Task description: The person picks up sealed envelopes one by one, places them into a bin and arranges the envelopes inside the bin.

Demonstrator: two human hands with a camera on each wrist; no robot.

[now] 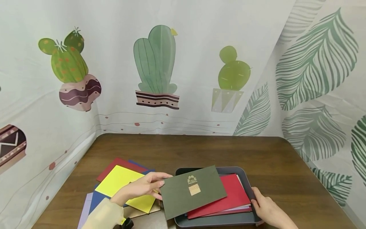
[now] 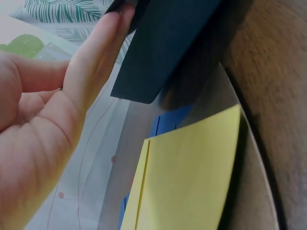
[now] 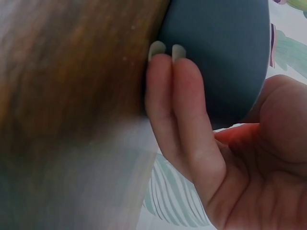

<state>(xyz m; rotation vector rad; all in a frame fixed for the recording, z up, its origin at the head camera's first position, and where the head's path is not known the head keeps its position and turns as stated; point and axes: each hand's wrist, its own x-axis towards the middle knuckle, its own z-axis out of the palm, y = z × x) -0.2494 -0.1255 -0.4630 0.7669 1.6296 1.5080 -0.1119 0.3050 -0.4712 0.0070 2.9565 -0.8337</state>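
Observation:
A dark green envelope (image 1: 192, 194) with a gold print is pinched at its left edge by my left hand (image 1: 145, 185). It is tilted above a dark grey tray (image 1: 220, 220), covering part of it. Inside the tray lie a red envelope (image 1: 228, 194) and other envelopes beneath it. My right hand (image 1: 268, 206) grips the tray's right side, thumb at the rim; in the right wrist view, its fingers (image 3: 187, 91) press against the outer wall. Below my left forearm, a yellow envelope (image 1: 114, 181) tops a spread pile; the left wrist view shows it apart from the hand.
The pile left of the tray also holds a dark red envelope (image 1: 114, 165), a blue envelope (image 1: 98, 198) and a lilac one (image 1: 84, 210). Everything rests on a brown wooden table (image 1: 183, 149). Behind it hangs a white curtain (image 1: 197, 63) printed with cacti and leaves.

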